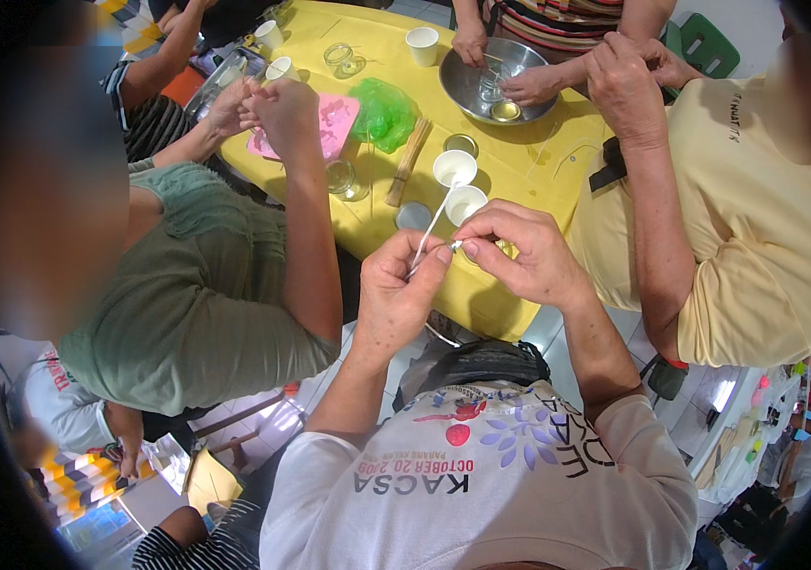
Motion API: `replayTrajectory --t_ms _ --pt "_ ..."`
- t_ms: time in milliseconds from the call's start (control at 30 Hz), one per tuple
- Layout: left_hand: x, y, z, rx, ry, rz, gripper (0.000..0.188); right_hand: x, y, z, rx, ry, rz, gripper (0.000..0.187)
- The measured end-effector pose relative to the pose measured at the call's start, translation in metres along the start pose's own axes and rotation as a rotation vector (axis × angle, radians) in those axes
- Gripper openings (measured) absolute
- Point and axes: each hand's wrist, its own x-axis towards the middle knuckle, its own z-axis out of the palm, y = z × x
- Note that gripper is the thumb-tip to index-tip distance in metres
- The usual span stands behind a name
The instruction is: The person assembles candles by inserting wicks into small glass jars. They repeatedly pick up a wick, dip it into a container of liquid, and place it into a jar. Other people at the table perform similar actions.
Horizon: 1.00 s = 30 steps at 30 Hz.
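Note:
Both of my hands meet in front of my chest, over the near edge of the yellow-covered table (512, 309). A white cord (436, 215) runs up out of my left hand (398, 285), whose thumb and fingers pinch it. A loose length of it also seems to hang below that hand. My right hand (527, 255) pinches a tiny shiny piece (456, 245) against my left thumb tip; it looks like metal, partly covered by the fingers. Just beyond my hands stand two white paper cups, a farther cup (454, 167) and a nearer cup (463, 203).
A round grey lid (413, 217), a bundle of thin sticks (408, 163), a glass jar (341, 178), a green plastic bag (385, 114) and a pink mould (337, 122) lie beyond. Co-workers flank me; another reaches into a steel bowl (456, 93).

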Motion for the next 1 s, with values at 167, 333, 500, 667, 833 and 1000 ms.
replayTrajectory --t_ms 167,333,500,667,833,1000 --pt "0.001 0.004 -0.001 0.054 -0.002 0.013 0.008 -0.001 -0.006 -0.001 0.006 0.002 -0.003 0.013" --pt "0.0 0.006 -0.004 0.109 -0.017 0.018 0.008 0.002 -0.003 -0.002 -0.025 -0.017 -0.112 0.013" --pt "-0.001 0.008 -0.008 0.103 -0.068 0.032 0.009 0.003 -0.002 -0.005 0.031 -0.056 -0.087 0.011" --pt "-0.001 0.012 -0.011 0.115 -0.101 0.055 0.01 0.003 -0.008 -0.001 -0.031 -0.023 -0.105 0.012" --pt "-0.006 0.018 -0.008 0.133 -0.082 0.071 0.01 0.001 -0.015 0.003 -0.083 0.05 -0.212 0.012" --pt "-0.01 0.023 -0.001 0.091 -0.019 0.115 0.009 -0.003 -0.019 0.013 0.069 0.154 -0.095 0.005"
